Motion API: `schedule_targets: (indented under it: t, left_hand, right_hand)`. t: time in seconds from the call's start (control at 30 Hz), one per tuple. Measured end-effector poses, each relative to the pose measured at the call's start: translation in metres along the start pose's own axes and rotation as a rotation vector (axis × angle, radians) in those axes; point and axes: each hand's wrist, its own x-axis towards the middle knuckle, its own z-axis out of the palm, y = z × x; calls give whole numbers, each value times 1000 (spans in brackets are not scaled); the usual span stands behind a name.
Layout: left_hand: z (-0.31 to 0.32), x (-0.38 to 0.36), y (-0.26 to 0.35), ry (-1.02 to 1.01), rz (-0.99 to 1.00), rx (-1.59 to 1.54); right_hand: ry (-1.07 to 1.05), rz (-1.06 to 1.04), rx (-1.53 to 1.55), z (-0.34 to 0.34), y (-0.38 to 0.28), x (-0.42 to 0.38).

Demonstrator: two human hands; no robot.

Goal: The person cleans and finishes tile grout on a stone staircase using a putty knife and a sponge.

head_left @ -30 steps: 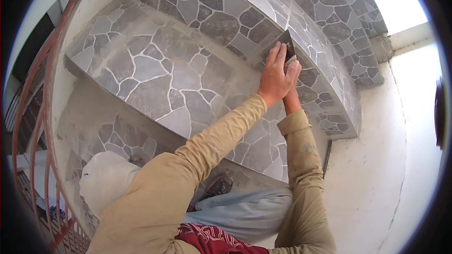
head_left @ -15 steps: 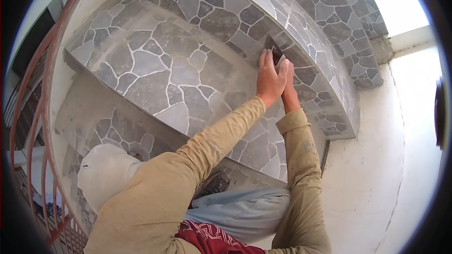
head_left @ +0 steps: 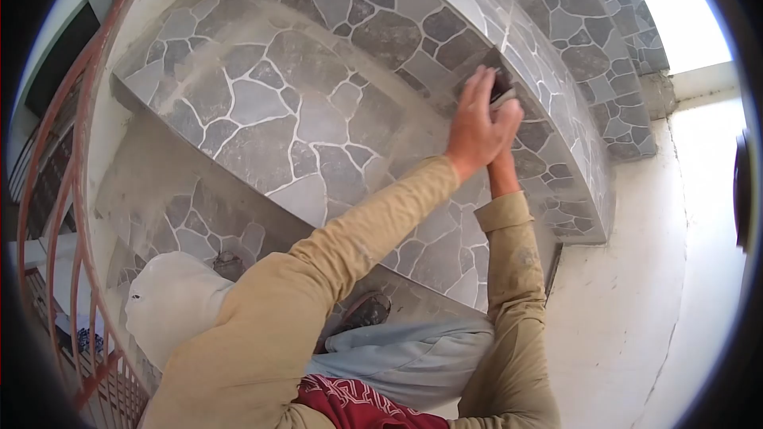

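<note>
At the riser [head_left: 387, 36], our left hand [head_left: 475, 129] half-covered the trowel [head_left: 502, 85]; whether it or our right hand [head_left: 504, 162] gripped, we could not tell.

stair tiles [head_left: 261, 101]: matt, stone-look | railing [head_left: 83, 123]: painted metal | sleeves [head_left: 373, 210]: creased cloth

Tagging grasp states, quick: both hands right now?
Left hand: open, fingers extended against the dark flat tool.
Right hand: by the tool, mostly hidden; grip can't be told.
</note>
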Motion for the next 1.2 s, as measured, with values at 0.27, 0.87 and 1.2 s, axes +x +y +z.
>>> schedule_targets:
  t: [0.27, 0.87, 1.2]
  left_hand:
    - [4, -27, -32, 30, -39, 60]
    - [1, -23, -18, 16, -35, -42]
    - [9, -24, -13, 20, -112, 64]
  right_hand:
    - [-44, 198, 52, 1, 21, -23]
    - [-24, 4, 26, -9, 5, -4]
    - [-3, 88, -31, -10, 5, -4]
